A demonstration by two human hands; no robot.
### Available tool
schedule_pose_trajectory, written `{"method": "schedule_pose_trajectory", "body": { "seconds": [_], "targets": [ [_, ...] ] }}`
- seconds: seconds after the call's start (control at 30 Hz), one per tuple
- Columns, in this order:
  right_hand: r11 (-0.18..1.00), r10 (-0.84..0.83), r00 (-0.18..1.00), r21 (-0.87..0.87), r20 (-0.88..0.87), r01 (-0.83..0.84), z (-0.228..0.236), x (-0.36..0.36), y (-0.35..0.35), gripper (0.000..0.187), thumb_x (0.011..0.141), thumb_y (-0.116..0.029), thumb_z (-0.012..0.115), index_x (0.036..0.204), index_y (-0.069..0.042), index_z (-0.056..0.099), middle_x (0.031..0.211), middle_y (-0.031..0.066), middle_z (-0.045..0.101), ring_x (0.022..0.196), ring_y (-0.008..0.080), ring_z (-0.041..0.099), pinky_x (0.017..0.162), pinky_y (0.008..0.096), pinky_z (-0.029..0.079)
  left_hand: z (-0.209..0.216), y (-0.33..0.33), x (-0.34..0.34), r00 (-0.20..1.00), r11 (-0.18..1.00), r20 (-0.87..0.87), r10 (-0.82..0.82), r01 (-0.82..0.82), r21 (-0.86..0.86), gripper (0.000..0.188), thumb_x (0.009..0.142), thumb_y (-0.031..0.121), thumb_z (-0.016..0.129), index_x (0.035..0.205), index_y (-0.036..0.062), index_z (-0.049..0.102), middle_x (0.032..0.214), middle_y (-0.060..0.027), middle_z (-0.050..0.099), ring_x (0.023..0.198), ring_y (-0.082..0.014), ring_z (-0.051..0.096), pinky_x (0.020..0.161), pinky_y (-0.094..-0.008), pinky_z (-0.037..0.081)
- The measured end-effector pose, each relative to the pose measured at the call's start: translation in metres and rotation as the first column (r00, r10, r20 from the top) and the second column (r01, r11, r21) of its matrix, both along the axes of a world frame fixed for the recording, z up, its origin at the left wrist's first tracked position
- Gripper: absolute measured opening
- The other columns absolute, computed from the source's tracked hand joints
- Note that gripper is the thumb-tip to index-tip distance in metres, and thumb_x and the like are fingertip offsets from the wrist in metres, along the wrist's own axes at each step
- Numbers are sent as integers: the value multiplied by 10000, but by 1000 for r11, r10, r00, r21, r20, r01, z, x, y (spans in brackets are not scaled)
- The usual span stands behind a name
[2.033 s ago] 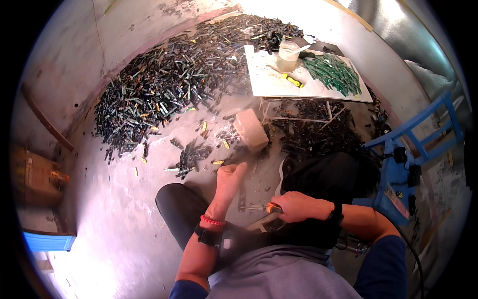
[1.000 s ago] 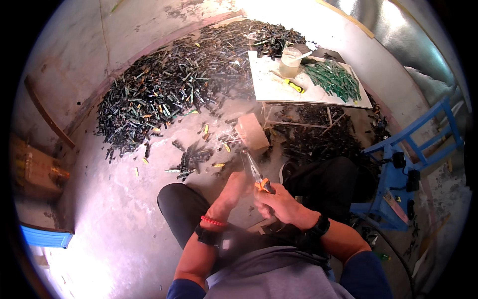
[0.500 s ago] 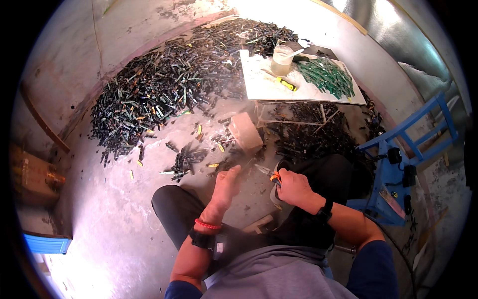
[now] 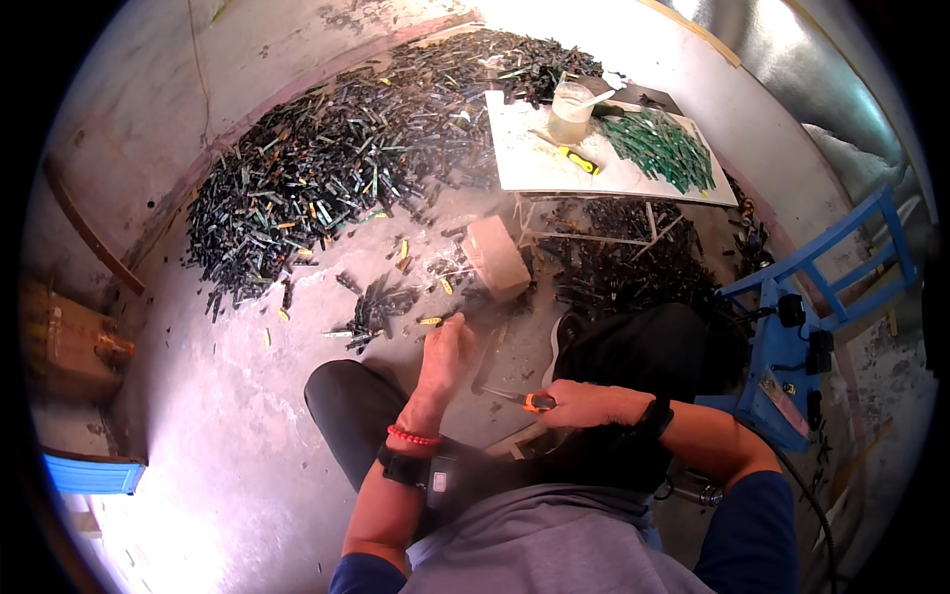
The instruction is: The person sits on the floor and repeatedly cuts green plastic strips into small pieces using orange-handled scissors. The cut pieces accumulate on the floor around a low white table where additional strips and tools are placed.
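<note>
My right hand [image 4: 592,404] is wrapped round a pair of pliers with orange handles [image 4: 538,402]; their narrow metal jaws point left toward the space below my other hand. Its fingers pressed together, my left hand [image 4: 448,354] is over the floor beside a small yellow strip [image 4: 429,321]. Whatever those fingers hold, if anything, is hidden. Just beyond both hands lies a pale brick-like block [image 4: 498,259]. A small heap of dark strips [image 4: 374,313] is on the floor to the left of the block.
A large pile of dark strips [image 4: 297,183] spreads along the far wall. On a low white-topped table [image 4: 524,168] are a cloudy plastic jug [image 4: 570,114], a yellow-and-black tool [image 4: 579,160] and green strips [image 4: 663,153]. A blue chair [image 4: 777,366] is at right, a cardboard box [image 4: 74,342] at left.
My right hand has moved down slightly with the pliers, whose jaws now point more to the left. My left hand has turned and its fingers have come beside the yellow strip.
</note>
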State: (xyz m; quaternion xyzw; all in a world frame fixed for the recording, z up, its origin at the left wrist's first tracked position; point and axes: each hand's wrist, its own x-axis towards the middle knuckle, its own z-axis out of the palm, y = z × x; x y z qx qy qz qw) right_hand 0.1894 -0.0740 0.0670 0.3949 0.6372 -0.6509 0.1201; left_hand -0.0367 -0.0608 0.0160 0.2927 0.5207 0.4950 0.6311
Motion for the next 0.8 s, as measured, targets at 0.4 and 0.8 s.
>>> {"method": "schedule_pose_trajectory", "body": {
  "seconds": [0.4,0.8],
  "targets": [
    [919,-184,983,-355,5,173,24,-1,7,155,783,-208,574,767,-57,539,584,-6,462,505,81,427,467,229,333,24,-7,10,920,946,-285,-268,307,102,436,923,360,476,627,43,517,575,61,435,528,-49,369,477,-243,302],
    [577,146,936,741,321,-344,36,-6,8,251,697,-164,632,882,-22,539,786,167,614,756,353,606,649,420,476,8,-8,19,900,917,-179,-398,383,-116,413,901,351,488,653,30,563,598,51,469,543,-51,389,483,-250,301]
  ]
}}
